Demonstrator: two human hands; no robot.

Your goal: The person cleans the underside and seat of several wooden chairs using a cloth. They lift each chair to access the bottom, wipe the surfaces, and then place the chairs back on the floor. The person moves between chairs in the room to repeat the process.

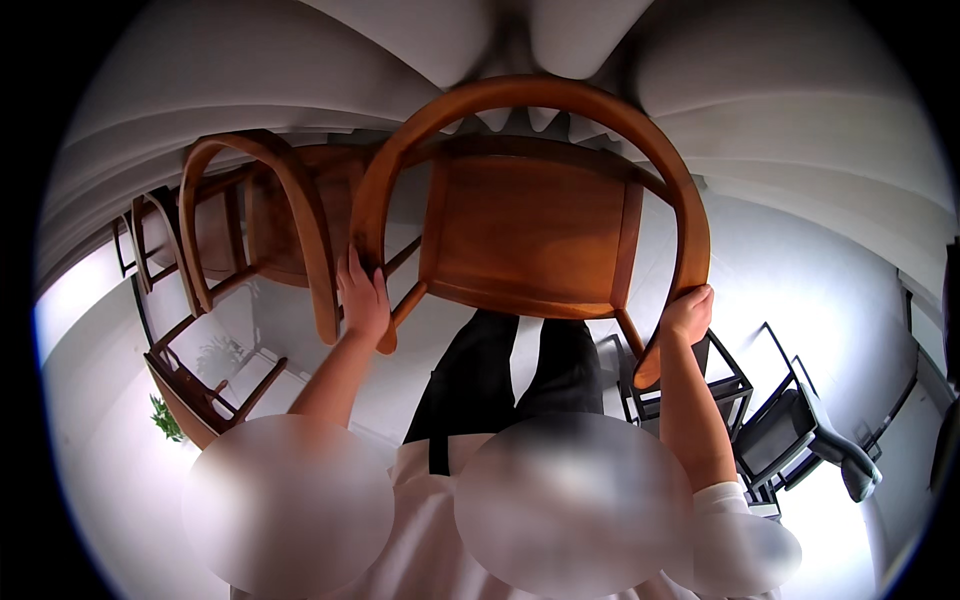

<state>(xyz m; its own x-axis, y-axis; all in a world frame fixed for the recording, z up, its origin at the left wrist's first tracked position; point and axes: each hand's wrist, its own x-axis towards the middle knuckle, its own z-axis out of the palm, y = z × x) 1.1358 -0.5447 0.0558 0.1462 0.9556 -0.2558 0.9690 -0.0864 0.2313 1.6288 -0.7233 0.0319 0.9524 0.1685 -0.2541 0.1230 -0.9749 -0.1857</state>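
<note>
A brown wooden armchair (529,232) with a curved, horseshoe-shaped top rail faces me, its flat seat in front of my legs. My left hand (364,296) lies against the left arm of the rail near its end, fingers pointing up along the wood; whether they wrap around it is not clear. My right hand (688,313) is closed around the right arm of the rail near its lower end. The chair's legs are mostly hidden beneath the seat.
A similar wooden armchair (311,217) stands close on the left, with more chairs beyond it. Another wooden chair (187,397) and a green plant (165,418) are lower left. Pale curtains (765,127) hang behind. At right stand a black metal frame (727,386) and a dark chair (776,431).
</note>
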